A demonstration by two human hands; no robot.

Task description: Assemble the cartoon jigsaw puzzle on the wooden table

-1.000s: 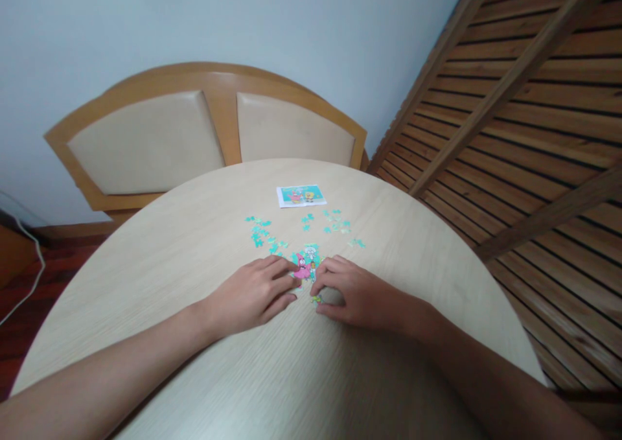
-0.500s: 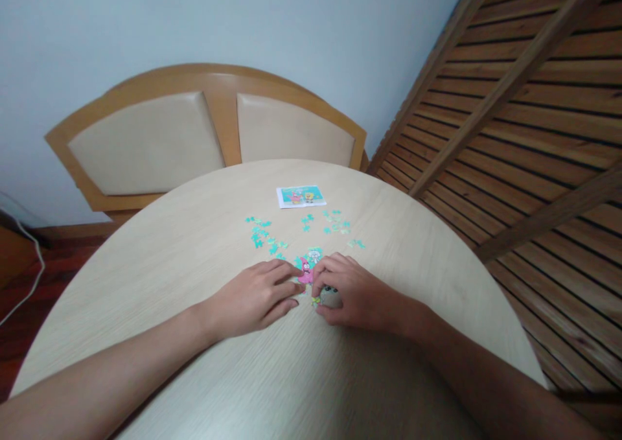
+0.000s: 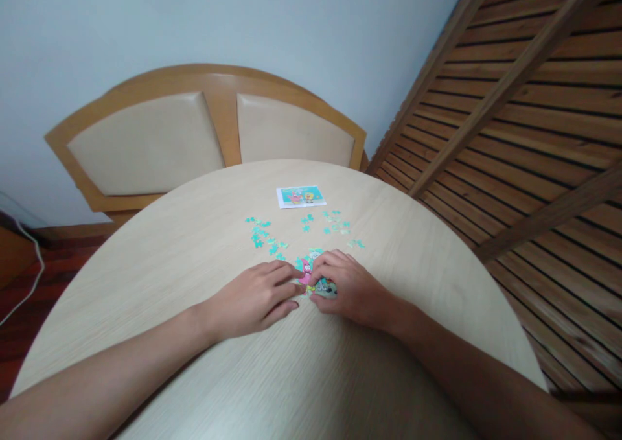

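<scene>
A partly assembled jigsaw puzzle [image 3: 306, 268] lies on the table between my hands, with a pink starfish figure and a pale-headed figure on a turquoise ground. My left hand [image 3: 265, 292] rests at its left side, fingers stretched out, index and middle fingertips touching the pink part. My right hand [image 3: 347, 281] is curled over the right side. Its thumb and fingers are closed on a small puzzle piece [image 3: 311, 289] with yellow-green on it, against the puzzle's lower edge. The right fingers partly hide the puzzle and the piece.
Loose turquoise puzzle pieces [image 3: 257, 238] lie beyond my left hand, and more loose pieces [image 3: 335, 221] lie farther right. Behind them is a picture sheet [image 3: 304, 196] of the cartoon figures. The round table [image 3: 233, 375] meets a padded chair back [image 3: 150, 145] at the far side.
My right hand has moved slightly left and away from me, bringing the yellow-green piece up against the puzzle's lower edge. My left hand has stayed nearly still.
</scene>
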